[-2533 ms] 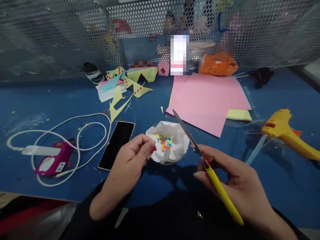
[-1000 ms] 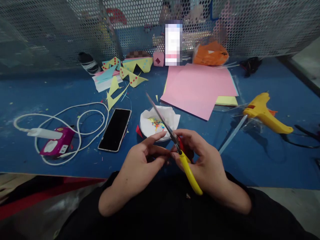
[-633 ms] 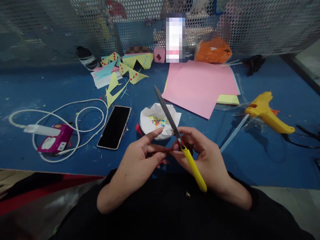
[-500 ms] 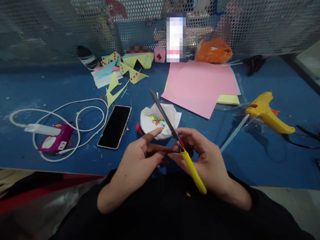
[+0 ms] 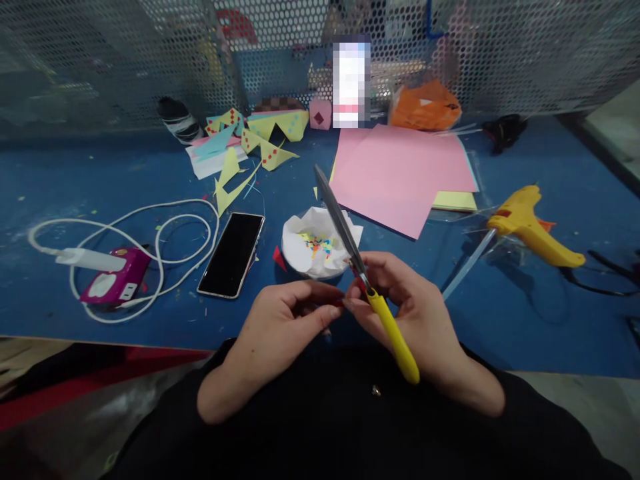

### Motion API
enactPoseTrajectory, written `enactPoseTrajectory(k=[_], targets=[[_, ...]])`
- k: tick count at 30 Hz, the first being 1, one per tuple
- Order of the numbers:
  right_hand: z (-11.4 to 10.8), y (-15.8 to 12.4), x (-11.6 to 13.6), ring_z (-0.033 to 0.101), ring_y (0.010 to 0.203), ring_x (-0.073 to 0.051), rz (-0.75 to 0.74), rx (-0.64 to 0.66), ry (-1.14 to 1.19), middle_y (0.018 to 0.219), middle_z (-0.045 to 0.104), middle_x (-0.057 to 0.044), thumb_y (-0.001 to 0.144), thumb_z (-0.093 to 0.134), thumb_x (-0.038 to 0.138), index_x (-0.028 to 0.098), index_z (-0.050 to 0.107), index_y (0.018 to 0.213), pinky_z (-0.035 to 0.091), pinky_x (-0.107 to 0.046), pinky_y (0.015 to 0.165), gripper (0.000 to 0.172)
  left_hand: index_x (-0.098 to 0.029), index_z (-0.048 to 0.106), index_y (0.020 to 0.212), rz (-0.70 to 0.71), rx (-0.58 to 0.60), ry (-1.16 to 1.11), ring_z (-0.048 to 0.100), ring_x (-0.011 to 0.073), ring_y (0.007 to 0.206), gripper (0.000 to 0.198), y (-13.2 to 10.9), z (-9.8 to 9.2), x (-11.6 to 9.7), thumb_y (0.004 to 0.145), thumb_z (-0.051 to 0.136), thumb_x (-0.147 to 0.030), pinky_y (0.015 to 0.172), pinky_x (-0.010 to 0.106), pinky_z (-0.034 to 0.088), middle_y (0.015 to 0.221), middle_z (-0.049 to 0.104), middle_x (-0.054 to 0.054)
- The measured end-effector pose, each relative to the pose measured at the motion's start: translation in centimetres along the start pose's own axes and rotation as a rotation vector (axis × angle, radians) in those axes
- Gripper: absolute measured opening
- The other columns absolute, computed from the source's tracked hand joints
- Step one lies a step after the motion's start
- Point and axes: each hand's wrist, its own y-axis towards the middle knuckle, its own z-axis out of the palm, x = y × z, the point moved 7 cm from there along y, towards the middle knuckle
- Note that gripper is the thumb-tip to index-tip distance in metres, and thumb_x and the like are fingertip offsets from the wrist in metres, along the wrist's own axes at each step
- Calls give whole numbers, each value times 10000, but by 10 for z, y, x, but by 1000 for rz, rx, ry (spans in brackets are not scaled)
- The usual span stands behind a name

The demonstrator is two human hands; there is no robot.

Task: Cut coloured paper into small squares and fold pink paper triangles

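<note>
Yellow-handled scissors (image 5: 393, 333) lie across my right hand (image 5: 413, 310), blades pointing up and away. That hand is closed around them, and its thumb and finger also meet at a small piece of red paper (image 5: 340, 303). My left hand (image 5: 285, 320) pinches the same red paper from the other side, which is mostly hidden by the fingers. Just beyond my hands stands a bowl lined with white paper (image 5: 295, 247), holding tiny coloured paper bits (image 5: 319, 245). A red paper scrap (image 5: 279, 257) lies at the bowl's left side.
A black phone (image 5: 233, 253), a purple power adapter (image 5: 116, 275) and a looped white cable lie left. Pink paper sheets (image 5: 390, 173) lie behind the bowl. A yellow glue gun (image 5: 535, 227) rests right. Cut yellow paper shapes (image 5: 273, 157) sit near the mesh panel (image 5: 280, 53).
My left index finger has curled in from its stretched position over the bowl. The scissors have turned slightly, with their tips shifting right and up. The view has moved a little.
</note>
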Motion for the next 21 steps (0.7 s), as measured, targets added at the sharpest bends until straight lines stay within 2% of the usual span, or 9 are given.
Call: enactPoseTrajectory(k=[3, 7, 11, 14, 18, 21], targets=[[-1, 3, -1, 613, 668, -109, 34, -4, 7, 760, 647, 49, 787, 695, 176, 189, 599, 1124, 522, -227, 646, 351, -173, 774, 831, 40, -5, 51, 612, 75, 534, 87, 2, -4, -6, 821, 706, -226, 537, 171, 486, 709, 749, -5], [-11, 6, 4, 583, 667, -120, 61, -13, -12, 780, 640, 30, 791, 728, 261, 184, 645, 1164, 516, -241, 640, 390, -165, 755, 774, 59, -138, -12, 552, 44, 489, 119, 8, -22, -12, 819, 747, -275, 488, 138, 434, 664, 725, -11], [-18, -3, 4, 579, 645, -134, 194, 164, -57, 766, 633, 32, 783, 742, 353, 244, 669, 1149, 508, -228, 572, 389, -172, 765, 817, 37, -192, -118, 531, 37, 455, 138, 17, -37, -10, 797, 780, -308, 423, 123, 379, 658, 721, -7], [-24, -12, -1, 649, 724, -184, 275, 238, -162, 815, 665, 18, 769, 763, 424, 287, 666, 1136, 534, -247, 570, 404, -175, 767, 811, 35, -190, -187, 540, 40, 448, 114, 24, -43, -7, 798, 774, -287, 401, 117, 368, 654, 714, -7], [-31, -15, -7, 696, 769, -223, 203, 227, -442, 877, 705, 4, 726, 811, 493, 324, 681, 1159, 588, -319, 653, 483, -173, 768, 846, 35, -187, -218, 531, 35, 433, 99, 30, -44, -6, 814, 750, -265, 389, 113, 370, 667, 718, -6], [-29, -12, -8, 694, 693, -204, 92, 219, -581, 857, 711, -2, 758, 789, 518, 318, 666, 1227, 580, -302, 581, 524, -173, 766, 865, 21, -179, -219, 525, 35, 426, 95, 33, -44, -5, 830, 727, -252, 393, 113, 383, 650, 709, -12]])
